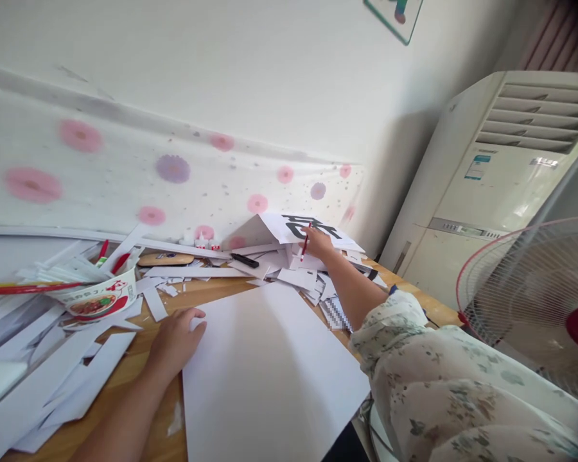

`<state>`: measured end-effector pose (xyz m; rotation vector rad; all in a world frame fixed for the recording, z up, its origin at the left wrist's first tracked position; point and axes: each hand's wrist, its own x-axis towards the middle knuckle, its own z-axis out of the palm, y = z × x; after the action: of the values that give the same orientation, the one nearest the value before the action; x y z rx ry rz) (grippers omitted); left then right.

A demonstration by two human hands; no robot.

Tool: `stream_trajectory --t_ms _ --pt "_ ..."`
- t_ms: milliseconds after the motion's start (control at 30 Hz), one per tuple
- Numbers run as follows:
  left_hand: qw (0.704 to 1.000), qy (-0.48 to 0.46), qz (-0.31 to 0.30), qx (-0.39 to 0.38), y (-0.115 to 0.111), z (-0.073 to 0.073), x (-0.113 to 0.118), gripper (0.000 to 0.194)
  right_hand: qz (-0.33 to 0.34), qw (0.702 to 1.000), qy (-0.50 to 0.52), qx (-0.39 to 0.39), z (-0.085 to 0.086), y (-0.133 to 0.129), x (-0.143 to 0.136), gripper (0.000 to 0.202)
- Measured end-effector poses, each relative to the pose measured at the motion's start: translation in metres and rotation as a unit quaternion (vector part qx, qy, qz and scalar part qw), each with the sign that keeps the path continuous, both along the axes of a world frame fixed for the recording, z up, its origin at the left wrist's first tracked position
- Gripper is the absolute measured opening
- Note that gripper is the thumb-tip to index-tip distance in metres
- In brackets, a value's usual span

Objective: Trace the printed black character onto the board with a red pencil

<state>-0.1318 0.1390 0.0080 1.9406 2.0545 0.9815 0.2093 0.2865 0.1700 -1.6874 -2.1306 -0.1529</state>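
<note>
My left hand rests flat on the wooden table, its fingers on the left edge of a large blank white sheet lying in front of me. My right hand reaches far across the table and holds a thin red pen by a sheet printed with a large black character. That printed sheet lies on a heap of white paper scraps against the wall.
A red-and-white paper bowl stands at the left among several cut paper strips. A black marker lies near the wall. A white standing air conditioner and a fan are on the right.
</note>
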Motion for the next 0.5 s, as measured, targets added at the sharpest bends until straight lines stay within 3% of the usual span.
stream_trajectory --t_ms 100,300,400,500 --pt "1.000 0.008 0.016 -0.024 0.001 -0.003 -0.003 0.026 0.044 0.998 0.023 0.031 -0.031 -0.038 -0.005 0.050" --pt "0.995 -0.039 0.060 -0.063 0.003 -0.009 -0.003 0.038 0.175 0.983 -0.001 -0.060 -0.131 -0.169 0.019 0.047" --pt "0.988 -0.113 0.086 -0.062 0.004 -0.007 -0.003 0.034 0.138 0.987 -0.015 -0.079 -0.164 -0.217 0.034 0.047" --pt "0.970 -0.222 0.097 -0.024 0.004 0.000 0.000 0.030 0.104 0.993 -0.002 -0.061 -0.179 -0.238 0.038 0.042"
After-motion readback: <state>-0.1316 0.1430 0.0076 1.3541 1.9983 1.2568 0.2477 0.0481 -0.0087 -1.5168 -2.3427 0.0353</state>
